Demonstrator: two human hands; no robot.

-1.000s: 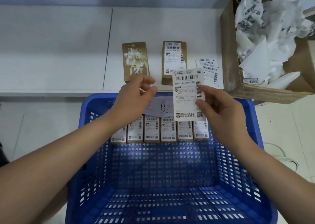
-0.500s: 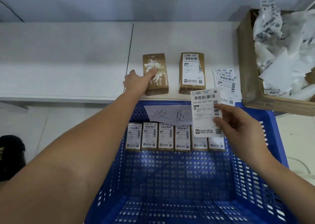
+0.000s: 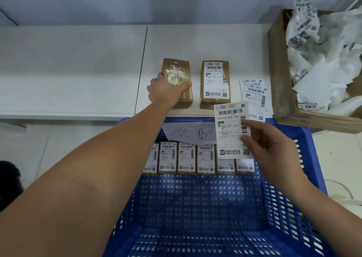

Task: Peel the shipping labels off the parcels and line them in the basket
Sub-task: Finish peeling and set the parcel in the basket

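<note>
While the left hand [image 3: 166, 92] grips the stripped parcel [image 3: 179, 84] on the worktop [image 3: 78, 70] | right hand [image 3: 272, 151] pinches a peeled label [image 3: 230, 131] above the basket [image 3: 293, 178].

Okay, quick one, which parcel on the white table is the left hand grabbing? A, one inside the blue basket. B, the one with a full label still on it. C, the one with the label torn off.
C: the left hand closes around the stripped parcel, which shows only white label scraps, while the labelled parcel beside it stands untouched.
</note>
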